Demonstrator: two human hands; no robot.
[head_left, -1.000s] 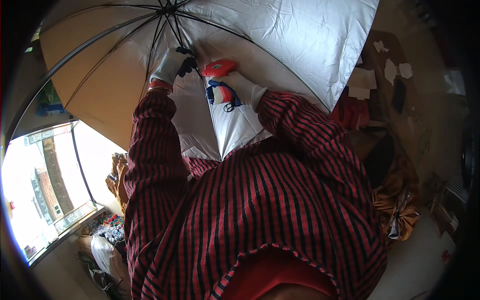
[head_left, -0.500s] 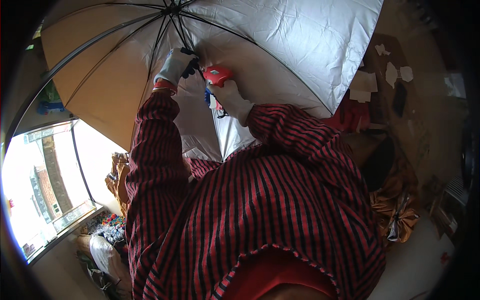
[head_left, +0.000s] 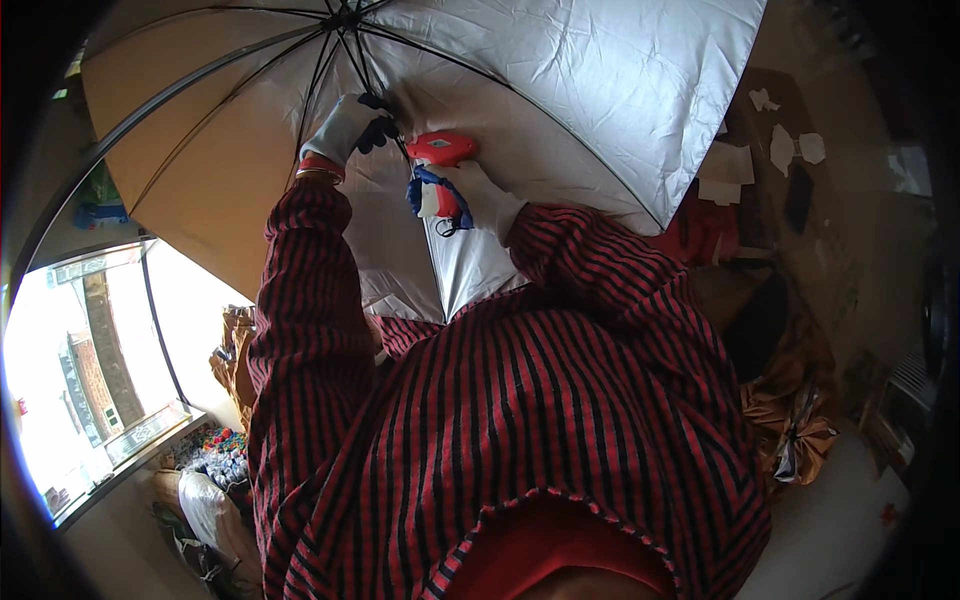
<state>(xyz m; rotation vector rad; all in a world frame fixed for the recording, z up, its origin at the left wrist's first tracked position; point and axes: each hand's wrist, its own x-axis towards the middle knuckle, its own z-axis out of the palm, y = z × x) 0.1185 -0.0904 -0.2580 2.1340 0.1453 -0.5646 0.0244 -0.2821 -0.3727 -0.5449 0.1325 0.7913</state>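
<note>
An opened umbrella (head_left: 640, 80) with a silver lining and dark metal ribs spreads before me, its inside facing me. My left hand (head_left: 352, 125), in a light glove with dark fingers, is closed on a thin umbrella rib (head_left: 403, 147). Just right of it, my right hand (head_left: 475, 192), gloved in grey and blue, grips a red gun-shaped tool (head_left: 443, 149) by its red and white handle. A black cord loop hangs below that handle. The tool's front end lies close to the rib; I cannot tell whether it touches.
On the left a bright window (head_left: 95, 370) stands above a heap of multicoloured bits (head_left: 215, 450) and a white bag (head_left: 215, 520). To the right are a brown surface with paper scraps (head_left: 797, 148), a red item (head_left: 700, 232) and crumpled brown fabric (head_left: 795, 420).
My right hand has turned and shifted slightly right with the red tool, showing more of its handle. The left wrist has moved slightly left; its fingers stay at the rib.
</note>
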